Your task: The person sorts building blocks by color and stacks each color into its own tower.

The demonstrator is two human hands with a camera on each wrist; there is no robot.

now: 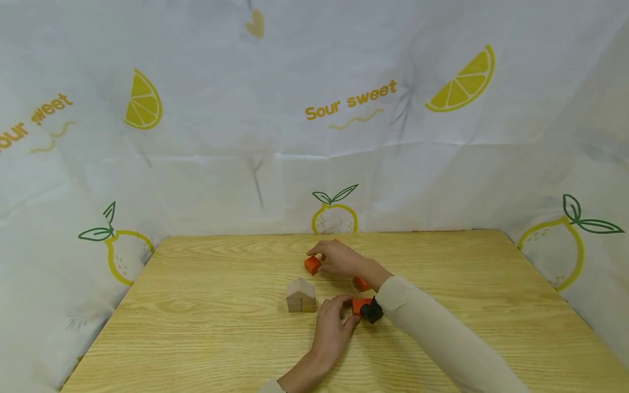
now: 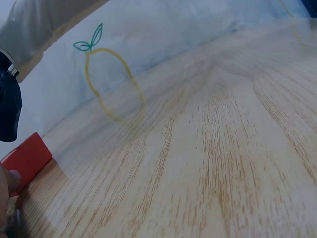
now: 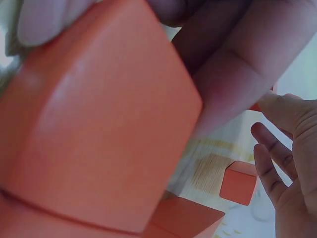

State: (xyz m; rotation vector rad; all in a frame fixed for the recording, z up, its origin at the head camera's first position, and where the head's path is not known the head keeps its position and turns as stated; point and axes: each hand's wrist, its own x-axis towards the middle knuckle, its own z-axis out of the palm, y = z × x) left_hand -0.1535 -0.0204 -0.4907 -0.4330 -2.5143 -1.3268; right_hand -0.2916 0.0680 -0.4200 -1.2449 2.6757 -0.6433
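My right hand [image 1: 344, 258] reaches forward over the table with thumb and fingers about a small red cube [image 1: 312, 265], which it appears to pinch. Nearer to me, my left hand [image 1: 330, 328] grips a red block [image 1: 360, 305] between thumb and fingers, and the block rests on the tabletop. In the left wrist view a seam divides this red piece [image 2: 29, 157], as if two blocks lie together. The same block [image 3: 109, 114] looms large in the right wrist view, with fingertips on it.
Left of the hands stands a small house of pale wooden blocks [image 1: 301, 296]. One red block [image 1: 361, 284] lies below the right forearm; another [image 1: 336, 240] shows partly behind the right hand. A black wrist camera [image 1: 372, 311] hangs by the left hand's block. A lemon-printed cloth [image 1: 236, 191] borders the table.
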